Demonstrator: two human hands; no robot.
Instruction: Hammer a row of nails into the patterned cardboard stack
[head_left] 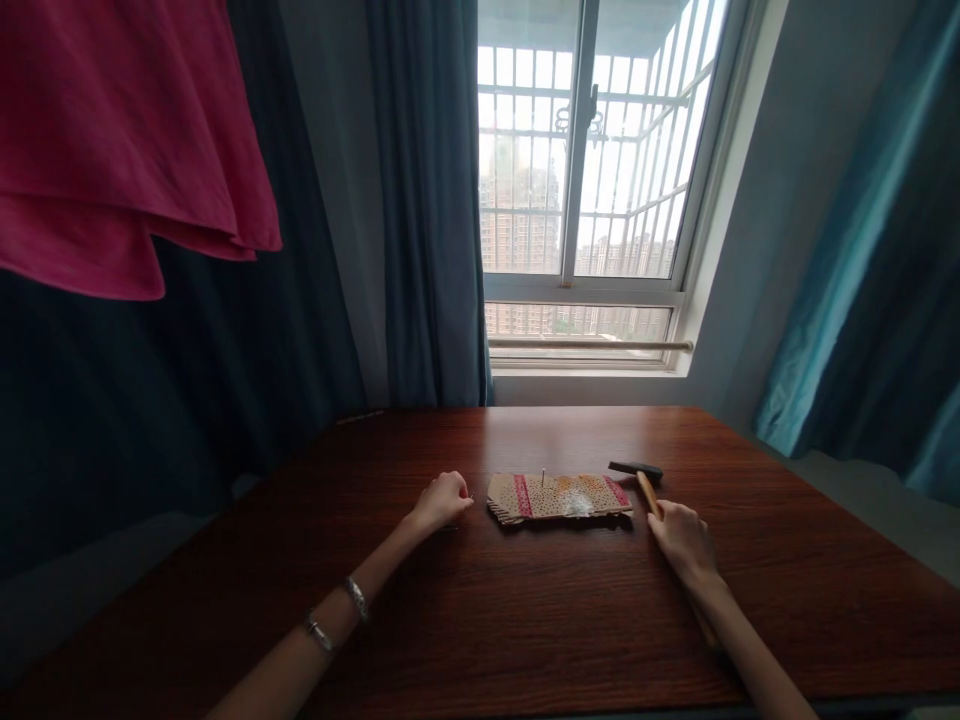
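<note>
My right hand (684,540) is wrapped around the wooden handle of a hammer (648,492), whose dark head lies just beyond the right end of a cardboard stack (559,498). The stack is layered, dotted with many small holes, and marked with red bands and a whitish patch. One nail (543,478) stands upright in its top, left of the middle. Left of the stack and apart from it, my left hand (444,500) is closed in a pinch; the small thin tip showing at its fingertips looks like a nail. Something thin lies under that hand, too small to make out.
All this rests on a dark reddish-brown wooden table (480,620). Behind it are a barred window (570,200) and a blue curtain (431,200). A pink cloth (127,150) hangs at the upper left. Another curtain (840,270) hangs at the right.
</note>
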